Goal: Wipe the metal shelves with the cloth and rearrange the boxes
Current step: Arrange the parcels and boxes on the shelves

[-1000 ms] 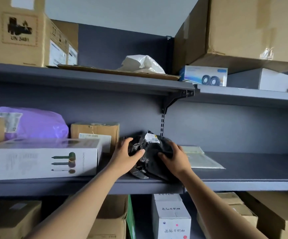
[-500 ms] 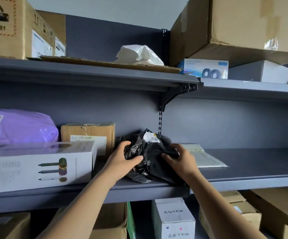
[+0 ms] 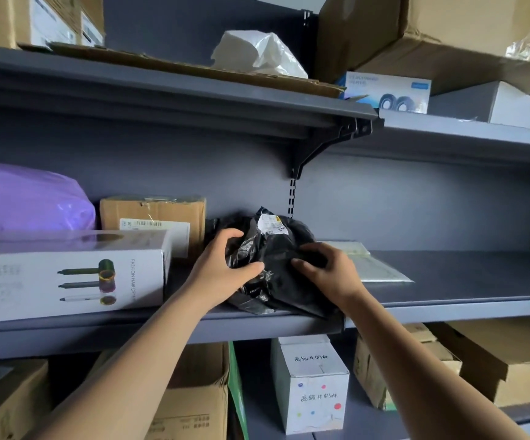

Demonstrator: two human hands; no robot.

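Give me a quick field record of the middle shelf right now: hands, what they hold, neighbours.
left hand: grips the left side of the black parcel
right hand: grips its right side, fingers curled
parcel state: crumpled, white label on top, resting at the front edge of the middle shelf
left neighbours: white hair dryer box in front, small cardboard box behind it, purple bag far left
right neighbour: flat clear packet lying beside the parcel
cloth: in neither hand

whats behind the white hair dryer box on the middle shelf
A purple plastic parcel and a labelled brown cardboard box sit behind the hair dryer box. Their lower parts are hidden by it.
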